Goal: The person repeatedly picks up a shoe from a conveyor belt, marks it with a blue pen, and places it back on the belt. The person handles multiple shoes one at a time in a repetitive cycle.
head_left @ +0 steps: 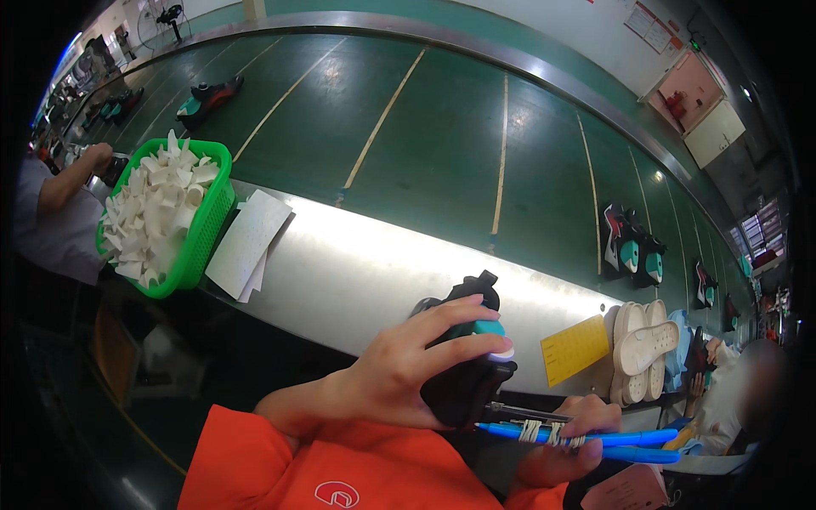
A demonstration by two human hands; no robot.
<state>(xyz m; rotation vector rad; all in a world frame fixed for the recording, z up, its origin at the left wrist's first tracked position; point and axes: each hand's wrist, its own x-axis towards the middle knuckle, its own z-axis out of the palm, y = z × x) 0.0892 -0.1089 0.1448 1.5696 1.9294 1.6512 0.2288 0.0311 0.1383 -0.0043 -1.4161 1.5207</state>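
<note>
— Left hand (pixel 395 370), state?
— Clamps black shoe (pixel 463 391), fingers laid across teal patch (pixel 489 328). Thumb hidden; cannot tell placement.
— Shoe, where?
— Held about mid-view, in front of near edge of steel counter (pixel 340 297).
— Right hand (pixel 544 466), state?
— Closes around two blue pens (pixel 650 438), bound with pale bands (pixel 530 431), plus thin dark tool (pixel 514 413), kind unclear. Points one pen tip toward lower end of shoe; just beside, touching or not: cannot tell.
— Hands together?
— No: apart, though near each other. Below: orange shirt (pixel 382 467), along lower edge of view.
— Counter, left?
— Green basket (pixel 223 191), heaped with white scraps (pixel 161 212). Just beside: pale sheets (pixel 251 242), overlapping.
— Counter, right?
— Yellow card (pixel 576 350) lying flat, then beige clogs (pixel 642 348), piled together. Near right hand, lower: pink card (pixel 627 489).
— Beyond counter?
— Green belt (pixel 433 153), crossed by pale lines. Carries more shoes (pixel 625 242) at left and right, well apart.
— Other people?
— Far left, beside basket: bent arm and another person's hand (pixel 98 158), at something dark, too small to tell.
</note>
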